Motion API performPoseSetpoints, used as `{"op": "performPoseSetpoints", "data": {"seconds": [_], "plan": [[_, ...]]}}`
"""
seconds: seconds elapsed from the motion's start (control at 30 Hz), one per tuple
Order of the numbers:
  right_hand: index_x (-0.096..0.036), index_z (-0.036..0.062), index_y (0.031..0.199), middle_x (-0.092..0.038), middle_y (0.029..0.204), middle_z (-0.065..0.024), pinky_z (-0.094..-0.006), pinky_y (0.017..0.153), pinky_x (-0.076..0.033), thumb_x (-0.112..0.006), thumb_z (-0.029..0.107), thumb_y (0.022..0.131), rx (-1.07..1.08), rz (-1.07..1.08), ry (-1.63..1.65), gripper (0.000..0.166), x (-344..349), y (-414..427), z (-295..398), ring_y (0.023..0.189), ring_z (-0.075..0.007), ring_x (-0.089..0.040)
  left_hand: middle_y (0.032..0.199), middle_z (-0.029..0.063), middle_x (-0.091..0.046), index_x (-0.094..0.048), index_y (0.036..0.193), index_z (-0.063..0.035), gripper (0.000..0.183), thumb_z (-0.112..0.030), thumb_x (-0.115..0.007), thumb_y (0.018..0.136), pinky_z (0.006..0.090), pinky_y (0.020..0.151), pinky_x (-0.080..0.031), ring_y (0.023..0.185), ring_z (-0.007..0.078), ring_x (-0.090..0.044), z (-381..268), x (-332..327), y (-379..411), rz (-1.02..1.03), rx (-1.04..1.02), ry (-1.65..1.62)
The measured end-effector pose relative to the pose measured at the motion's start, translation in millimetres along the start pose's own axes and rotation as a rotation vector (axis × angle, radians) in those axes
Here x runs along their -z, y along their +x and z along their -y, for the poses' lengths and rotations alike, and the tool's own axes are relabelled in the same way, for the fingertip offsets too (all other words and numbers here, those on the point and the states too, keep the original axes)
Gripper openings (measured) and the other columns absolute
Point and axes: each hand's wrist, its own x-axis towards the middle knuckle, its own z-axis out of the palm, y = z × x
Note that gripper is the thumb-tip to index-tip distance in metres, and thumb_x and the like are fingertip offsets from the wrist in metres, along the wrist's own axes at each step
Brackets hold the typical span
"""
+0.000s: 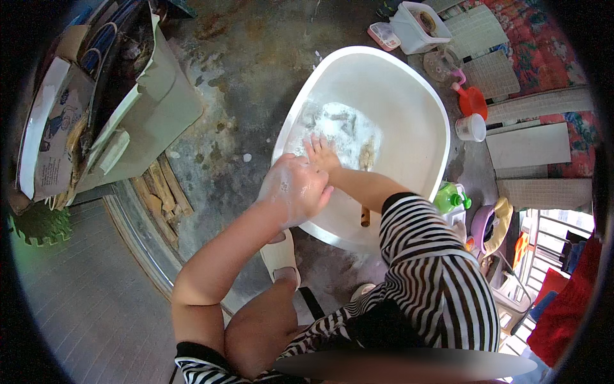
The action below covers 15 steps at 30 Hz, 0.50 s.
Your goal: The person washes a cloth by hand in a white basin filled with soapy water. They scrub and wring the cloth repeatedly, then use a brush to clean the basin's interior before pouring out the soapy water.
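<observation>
A large white plastic basin [412,86] stands on the concrete floor before me. My left hand [296,187] is curled and coated in soap lather over the basin's near left rim; its palm is hidden, so whether it grips anything does not show. Just beyond it, my right hand [322,154] reaches into the basin with fingers spread and nothing visible in them. White suds [336,117] lie on the basin's bottom past the fingertips. A brush-like tool with a brown handle [365,217] lies in the basin, right of my hands, its pale head near the suds.
At left stands a broken-sided pale bin [163,105] filled with clutter, beside wooden strips [163,192]. On the right are a white tub [417,29], a red scoop [472,102], a white cup [471,127], a green bottle [447,198] and a purple basin [481,225].
</observation>
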Motion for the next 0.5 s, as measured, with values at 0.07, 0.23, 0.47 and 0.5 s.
{"op": "performPoseSetpoints", "data": {"seconds": [0.07,0.23,0.47,0.5], "plan": [[-0.018,0.0048,0.146,-0.021,0.148,-0.0243,-0.0595,0.105,-0.022,-0.050,0.034,0.084,0.042,-0.045,-0.074,0.075,28.1,-13.4,28.4,0.135,-0.0408,-0.025,0.066,0.0063,-0.061,-0.062,0.065,-0.0081,0.020,-0.026,-0.067,0.071,0.0386,0.068,-0.044,0.068,0.0245,-0.060,0.6,-1.0,-13.8,-0.029,0.026,-0.011],[-0.018,0.0047,0.145,-0.022,0.148,-0.0225,-0.0604,0.105,-0.022,-0.051,0.036,0.084,0.063,0.100,-0.005,0.076,-19.8,-13.1,-8.7,0.136,-0.0403,-0.023,0.066,0.0062,-0.061,-0.062,0.064,-0.0082,0.019,-0.026,-0.068,0.070,0.0388,0.068,-0.045,0.067,0.0250,-0.060,-11.4,4.0,7.3,-0.143,-0.041,-0.049],[-0.019,0.0017,0.144,-0.028,0.144,-0.0213,-0.0597,0.106,-0.022,-0.059,0.040,0.080,-0.115,-0.232,0.165,0.085,27.9,0.3,17.3,0.132,-0.0408,-0.028,0.066,0.0069,-0.061,-0.062,0.065,-0.0073,0.020,-0.025,-0.067,0.071,0.0395,0.070,-0.045,0.067,0.0251,-0.060,-1.5,-0.6,-5.9,-0.021,0.007,-0.023],[-0.020,0.0017,0.144,-0.028,0.144,-0.0211,-0.0599,0.105,-0.022,-0.059,0.041,0.080,-0.170,-0.184,0.161,0.084,26.4,4.4,15.1,0.132,-0.0405,-0.028,0.066,0.0072,-0.061,-0.062,0.065,-0.0071,0.020,-0.025,-0.067,0.071,0.0395,0.071,-0.045,0.067,0.0251,-0.060,-2.9,2.6,-2.0,-0.019,0.001,-0.024]]}}
